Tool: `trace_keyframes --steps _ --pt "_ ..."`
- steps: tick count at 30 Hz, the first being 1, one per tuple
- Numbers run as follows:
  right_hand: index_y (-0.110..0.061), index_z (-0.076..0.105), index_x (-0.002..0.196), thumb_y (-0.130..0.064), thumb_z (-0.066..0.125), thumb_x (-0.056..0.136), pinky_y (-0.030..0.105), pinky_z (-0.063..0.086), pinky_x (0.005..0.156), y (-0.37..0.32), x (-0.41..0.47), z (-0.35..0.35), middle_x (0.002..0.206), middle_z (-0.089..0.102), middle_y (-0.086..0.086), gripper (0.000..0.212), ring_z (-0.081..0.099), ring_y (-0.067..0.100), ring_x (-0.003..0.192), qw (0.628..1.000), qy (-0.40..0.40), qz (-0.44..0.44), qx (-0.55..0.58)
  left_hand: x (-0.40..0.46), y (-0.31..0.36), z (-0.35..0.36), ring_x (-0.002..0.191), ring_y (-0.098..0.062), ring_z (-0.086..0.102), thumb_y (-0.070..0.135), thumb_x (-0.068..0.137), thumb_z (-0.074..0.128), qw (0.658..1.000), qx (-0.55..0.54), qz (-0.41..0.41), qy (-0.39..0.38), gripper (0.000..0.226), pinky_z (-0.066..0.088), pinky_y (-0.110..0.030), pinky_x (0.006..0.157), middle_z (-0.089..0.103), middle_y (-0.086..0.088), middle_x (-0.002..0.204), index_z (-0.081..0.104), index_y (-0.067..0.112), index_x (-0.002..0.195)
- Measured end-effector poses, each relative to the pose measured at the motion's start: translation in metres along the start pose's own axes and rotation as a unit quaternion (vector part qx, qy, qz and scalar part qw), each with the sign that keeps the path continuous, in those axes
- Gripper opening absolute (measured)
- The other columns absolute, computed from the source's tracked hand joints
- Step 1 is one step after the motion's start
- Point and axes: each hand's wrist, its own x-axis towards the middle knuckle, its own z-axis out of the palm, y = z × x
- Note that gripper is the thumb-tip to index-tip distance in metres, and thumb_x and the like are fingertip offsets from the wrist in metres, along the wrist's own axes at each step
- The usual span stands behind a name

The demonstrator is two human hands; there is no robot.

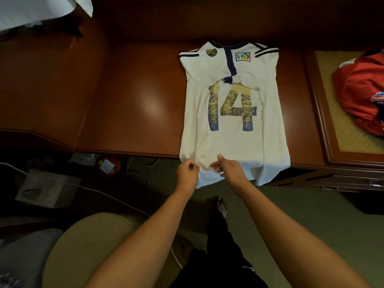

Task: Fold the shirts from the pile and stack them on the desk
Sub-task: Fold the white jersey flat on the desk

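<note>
- Nearest the camera, two bare forearms reach forward over dark trousers [220, 265], a bare foot [222, 205] on the green carpet [291, 206], and a beige rounded chair [83, 246] at lower left.
- The left hand [187, 172] is curled, its fingers [192, 166] pinching the hem of the white shirt [230, 142] near its left corner, where the cloth hangs over the front edge of the surface [133, 100].
- The right hand [229, 169] rests on the same hem just beside the left hand; its thumb points up over the cloth and the fingers [218, 172] curl under it, gripping the fabric.
- Left of the hands, under the surface, lie a white box [47, 188], a white cable [87, 189] and a red round object [109, 165] with a white plug on it.
- The white shirt lies flat, back up, on the brown wooden surface, showing a worn blue and yellow "14"; both sleeves are folded inward across the upper back, with dark stripes and two badges visible, collar at the far end.
- To the right, well apart from the white shirt, a crumpled red shirt [361, 96] lies on a woven panel [340, 129].
- At far upper left, a piece of white cloth [39, 11] shows.
</note>
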Motion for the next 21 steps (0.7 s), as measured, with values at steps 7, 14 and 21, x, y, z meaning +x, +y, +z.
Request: trace_keyframes --steps 7,14,21 --pt "-0.022 0.028 0.148 -0.033 0.037 0.101 0.053 0.007 0.116 0.026 0.043 -0.050 0.160 0.010 0.010 0.049 0.002 0.032 0.147 0.889 0.161 -0.019 -0.428 -0.009 0.010 -0.034 0.065 -0.012 0.050 0.019 0.091 0.064 0.997 0.007 0.028 0.073 0.018 0.039 -0.020 0.054 0.056 -0.001 0.075 0.058 0.003 0.087" --pt "-0.030 0.007 0.153 -0.040 0.029 0.102 0.056 0.000 0.116 0.032 0.050 -0.068 0.161 -0.010 0.004 0.057 -0.011 0.029 0.147 0.887 0.098 0.000 -0.452 -0.020 0.021 -0.031 0.066 -0.014 0.044 0.006 0.092 0.054 0.997 0.003 0.040 0.071 0.016 0.035 -0.018 0.053 0.047 0.000 0.074 0.044 0.013 0.081" --pt "-0.032 0.003 0.153 -0.042 0.027 0.102 0.055 -0.002 0.116 0.033 0.050 -0.073 0.161 -0.014 0.002 0.058 -0.016 0.028 0.147 0.888 0.078 0.000 -0.454 -0.009 0.036 -0.016 0.092 -0.020 0.058 -0.003 0.090 0.050 0.990 -0.115 -0.034 0.077 0.031 0.049 -0.026 0.068 0.056 -0.004 0.109 0.044 0.018 0.112"
